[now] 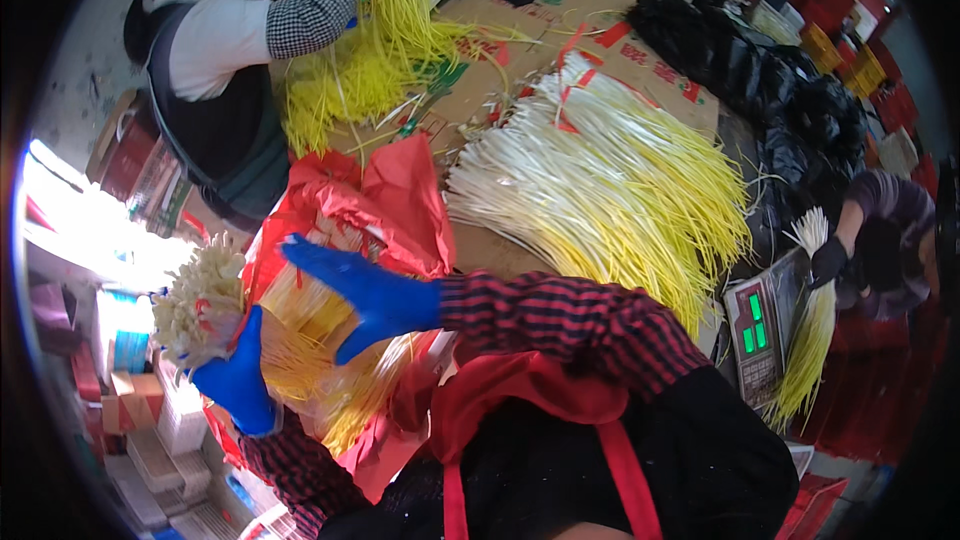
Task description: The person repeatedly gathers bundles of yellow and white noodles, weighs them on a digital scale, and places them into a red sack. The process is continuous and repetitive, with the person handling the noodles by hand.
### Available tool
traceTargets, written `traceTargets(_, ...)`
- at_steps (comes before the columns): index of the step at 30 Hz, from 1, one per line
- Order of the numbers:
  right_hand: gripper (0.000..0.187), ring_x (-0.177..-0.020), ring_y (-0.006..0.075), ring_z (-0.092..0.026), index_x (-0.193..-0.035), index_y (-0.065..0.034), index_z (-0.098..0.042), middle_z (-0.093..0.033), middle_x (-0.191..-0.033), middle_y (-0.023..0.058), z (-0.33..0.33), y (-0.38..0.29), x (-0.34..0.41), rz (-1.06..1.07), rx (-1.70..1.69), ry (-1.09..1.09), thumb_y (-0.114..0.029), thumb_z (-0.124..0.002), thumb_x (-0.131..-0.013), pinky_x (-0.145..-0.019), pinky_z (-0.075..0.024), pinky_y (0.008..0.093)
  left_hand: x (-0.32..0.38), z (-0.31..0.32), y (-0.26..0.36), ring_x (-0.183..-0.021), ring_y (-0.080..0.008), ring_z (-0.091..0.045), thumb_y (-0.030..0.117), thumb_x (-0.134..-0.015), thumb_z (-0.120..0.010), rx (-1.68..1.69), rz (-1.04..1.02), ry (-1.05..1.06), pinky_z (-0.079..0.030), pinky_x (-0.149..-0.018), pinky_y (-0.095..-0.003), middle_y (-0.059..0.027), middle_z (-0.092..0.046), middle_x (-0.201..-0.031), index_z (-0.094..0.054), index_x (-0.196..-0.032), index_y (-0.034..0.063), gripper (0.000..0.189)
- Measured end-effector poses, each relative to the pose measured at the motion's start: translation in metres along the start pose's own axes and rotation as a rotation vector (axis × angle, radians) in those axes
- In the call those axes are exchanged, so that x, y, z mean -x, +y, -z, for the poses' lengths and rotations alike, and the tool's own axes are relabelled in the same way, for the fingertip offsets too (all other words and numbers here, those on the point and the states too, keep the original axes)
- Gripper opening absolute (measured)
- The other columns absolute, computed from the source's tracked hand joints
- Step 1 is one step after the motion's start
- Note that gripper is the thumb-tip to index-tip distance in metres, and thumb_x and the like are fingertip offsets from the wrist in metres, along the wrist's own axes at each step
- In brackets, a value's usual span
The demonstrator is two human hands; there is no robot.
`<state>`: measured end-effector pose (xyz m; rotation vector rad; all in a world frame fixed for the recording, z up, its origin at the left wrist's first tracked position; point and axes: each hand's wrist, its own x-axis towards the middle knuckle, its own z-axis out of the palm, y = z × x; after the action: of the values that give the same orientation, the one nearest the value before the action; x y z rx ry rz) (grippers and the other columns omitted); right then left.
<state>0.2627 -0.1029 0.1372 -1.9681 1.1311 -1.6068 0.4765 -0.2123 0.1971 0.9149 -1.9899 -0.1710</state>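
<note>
My left hand (238, 382), in a blue glove, grips a bundle of yellow chives (202, 307) below its pale cut ends; the yellow leaves trail to the right. My right hand (367, 289), also blue-gloved, is held above the leaves with fingers and thumb spread, holding nothing. Red plastic wrapping (405, 195) lies open beneath and behind the hands, with more loose yellow chives (360, 405) on it. A large pile of chives (585, 180), white ends to the upper left, lies on the cardboard-covered table (487, 15). Red ties (566, 90) rest on the pile.
At the upper left a person in checked sleeves (322, 4) handles yellow chives. On the right a person's dark-gloved hand (829, 262) holds another bundle by a digital scale (757, 337). Black plastic bags (787, 90) line the table's far right edge. Cartons (135, 401) stand at the lower left.
</note>
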Motion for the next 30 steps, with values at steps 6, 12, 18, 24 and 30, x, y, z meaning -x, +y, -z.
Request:
traceTargets(6,0.095,-0.114,0.0206,-0.05,-0.133,-0.0008,-0.036,-0.051,-0.126,0.0123,0.032,-0.035,-0.042,-0.149,-0.59,0.273,-0.02,-0.087,-0.055,-0.095,-0.0423,0.0371,-0.054,-0.034,0.16,-0.123,-0.0256,-0.044,0.011,-0.064,-0.083,0.73,-0.241,-0.195,-0.037,-0.102,-0.0391,-0.0132,-0.042,-0.136,-0.032,-0.139,0.0033,0.09)
traceTargets(12,0.049,-0.099,0.0184,-0.059,-0.115,-0.0027,-0.057,-0.062,-0.105,0.0089,0.201,-0.103,0.003,-0.127,-0.543,0.831,-0.011,-0.073,-0.07,-0.09,-0.0468,0.0343,-0.106,-0.046,0.189,-0.138,-0.0254,-0.024,0.013,-0.079,-0.07,0.867,-0.39,-0.113,-0.022,-0.109,-0.043,-0.0083,-0.023,-0.151,-0.022,-0.147,0.0115,0.083)
traceTargets(18,0.036,-0.101,0.0238,-0.061,-0.114,-0.0018,-0.06,-0.063,-0.108,0.0127,0.377,-0.259,0.062,-0.169,0.193,1.165,-0.02,-0.062,-0.082,-0.093,-0.0477,0.0347,-0.036,-0.123,0.086,-0.137,-0.0226,-0.026,0.004,-0.088,-0.058,0.989,-0.014,-0.337,-0.028,-0.107,-0.0337,-0.0077,-0.022,-0.151,-0.023,-0.146,0.0111,0.069)
traceTargets(24,0.049,-0.097,0.0177,-0.06,-0.118,-0.0002,-0.055,-0.063,-0.108,0.0103,0.475,-0.253,0.065,-0.354,1.172,0.754,-0.019,-0.072,-0.075,-0.086,-0.0474,0.0301,0.021,-0.146,0.063,-0.134,-0.0208,-0.033,0.005,-0.087,-0.059,0.945,0.221,-0.436,-0.033,-0.103,-0.0316,-0.006,-0.027,-0.15,-0.026,-0.145,0.0101,0.067)
traceTargets(30,0.065,-0.093,0.036,-0.061,-0.123,-0.0121,-0.048,-0.058,-0.11,0.0195,0.432,-0.021,0.134,-0.942,2.043,0.431,-0.021,-0.07,-0.063,-0.078,-0.0476,0.0492,0.042,-0.178,0.099,-0.132,-0.0198,-0.036,0.001,-0.084,-0.062,0.956,0.229,-0.479,-0.033,-0.103,-0.0323,-0.0051,-0.031,-0.148,-0.029,-0.144,0.0093,0.069)
